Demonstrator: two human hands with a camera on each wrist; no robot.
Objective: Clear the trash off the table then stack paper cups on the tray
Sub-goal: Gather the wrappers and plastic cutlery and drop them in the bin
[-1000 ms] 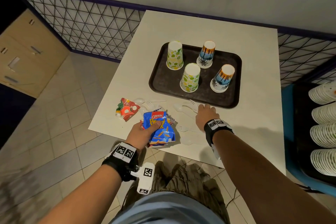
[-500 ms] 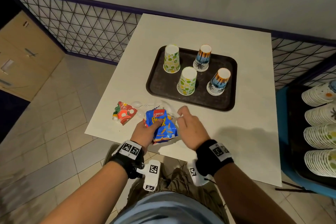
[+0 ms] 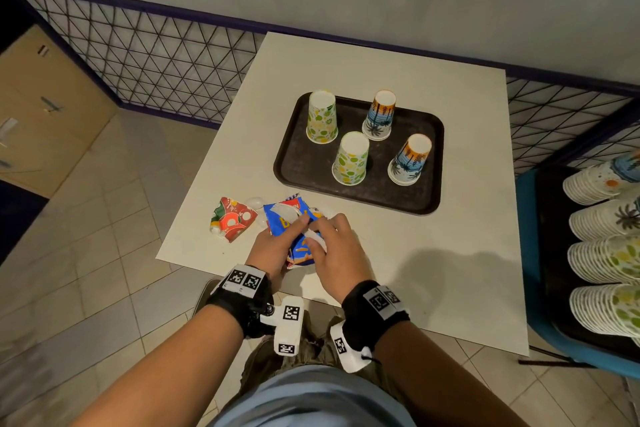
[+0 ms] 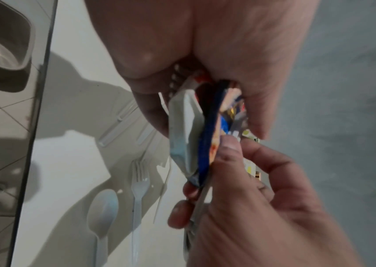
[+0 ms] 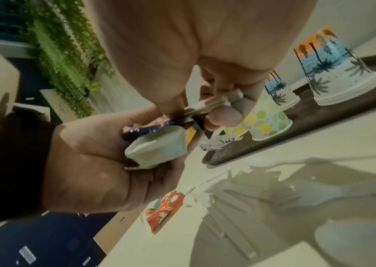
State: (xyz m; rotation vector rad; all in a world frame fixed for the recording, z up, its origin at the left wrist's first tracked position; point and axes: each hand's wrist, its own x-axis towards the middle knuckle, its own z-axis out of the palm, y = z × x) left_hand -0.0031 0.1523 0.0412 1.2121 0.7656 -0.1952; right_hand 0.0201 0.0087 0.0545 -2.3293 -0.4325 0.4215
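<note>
My left hand [image 3: 273, 250] has its fingers curled round a blue snack bag [image 3: 294, 236] and holds it just above the near edge of the tabletop [image 3: 450, 253]. My right hand [image 3: 337, 253] meets it there, thumb and fingers pinching white plastic cutlery [image 3: 313, 236] against the bag; from the right wrist I see a pale handle [image 5: 207, 105] caught between thumb and forefinger. I cannot tell how many pieces that hand has.

A crumpled red wrapper [image 3: 232, 218] lies on the tabletop just left of the bag. From the left wrist, a white spoon [image 4: 102, 213] and a white fork [image 4: 137, 191] lie side by side on the tabletop below the hands.

Farther back sits the dark tray [image 3: 298, 163] with four paper cups upside down and apart from each other: two green-patterned cups [image 3: 322, 118] [image 3: 350, 159] and two palm-tree cups [image 3: 379, 116] [image 3: 408, 161].

To the right, off the tabletop, rows of stacked cups [image 3: 609, 253] lie on their sides.
</note>
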